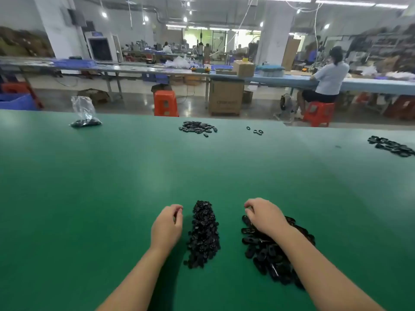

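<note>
Far left, a clear bag slumps on the worktop, with black pieces in its bottom. My left hand sits just beside the small-parts heap, fingers curled; whether they pinch a piece I cannot tell. My right hand rests on the oval-shell heap, fingers curled, grip unclear. A careless forearm sweep could mix both heaps.

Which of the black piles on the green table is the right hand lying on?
The near right pile of long glossy pieces; the right hand lies over its far end. The small-piece pile lies left of it, untouched.
</note>
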### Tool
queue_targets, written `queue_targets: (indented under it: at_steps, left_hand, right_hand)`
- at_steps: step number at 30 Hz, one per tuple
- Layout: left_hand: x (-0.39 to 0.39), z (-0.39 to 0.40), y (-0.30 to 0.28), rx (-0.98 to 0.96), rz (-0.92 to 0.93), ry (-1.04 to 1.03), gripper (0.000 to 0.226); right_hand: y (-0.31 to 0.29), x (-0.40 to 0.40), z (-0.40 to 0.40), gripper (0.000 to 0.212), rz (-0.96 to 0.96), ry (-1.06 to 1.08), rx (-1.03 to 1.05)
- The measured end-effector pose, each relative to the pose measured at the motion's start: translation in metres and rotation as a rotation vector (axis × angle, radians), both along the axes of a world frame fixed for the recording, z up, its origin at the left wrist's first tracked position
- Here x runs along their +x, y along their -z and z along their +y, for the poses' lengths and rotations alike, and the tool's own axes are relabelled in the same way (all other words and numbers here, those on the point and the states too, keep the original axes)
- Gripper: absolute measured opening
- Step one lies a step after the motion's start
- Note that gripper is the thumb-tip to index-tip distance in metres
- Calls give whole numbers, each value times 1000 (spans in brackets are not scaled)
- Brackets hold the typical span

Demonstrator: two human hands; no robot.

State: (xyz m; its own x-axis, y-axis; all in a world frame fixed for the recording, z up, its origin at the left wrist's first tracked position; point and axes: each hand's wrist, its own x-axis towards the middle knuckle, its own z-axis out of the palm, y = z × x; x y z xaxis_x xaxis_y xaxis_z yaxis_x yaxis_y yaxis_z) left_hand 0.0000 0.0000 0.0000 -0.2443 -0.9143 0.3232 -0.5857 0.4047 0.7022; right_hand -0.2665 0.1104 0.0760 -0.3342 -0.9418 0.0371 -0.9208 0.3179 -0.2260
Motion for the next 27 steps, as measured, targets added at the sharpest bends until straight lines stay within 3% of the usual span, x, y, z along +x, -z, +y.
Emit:
queue_targets:
  at_steps: [4, 7, 16, 21, 27]
  left_hand:
    - [-5, -6, 15, 79, -225, 16, 26]
    - [-5, -12, 26, 52, -232, -5, 21]
    - [-6, -16, 30, 48, -207, -13, 17]
    - [-5, -16, 30, 48, -199, -12, 17]
    - [-3, -14, 30, 58, -189, -4, 17]
  right_hand:
    - [17, -3, -11, 33, 46, 31, 260]
    - [31, -10, -14, 35, 93, 23, 358]
    - [34, -8, -28, 20, 119, 56, 267]
    - [32, -1, -34, 34, 82, 30, 306]
    - [37, 3, -37, 19, 102, 10, 273]
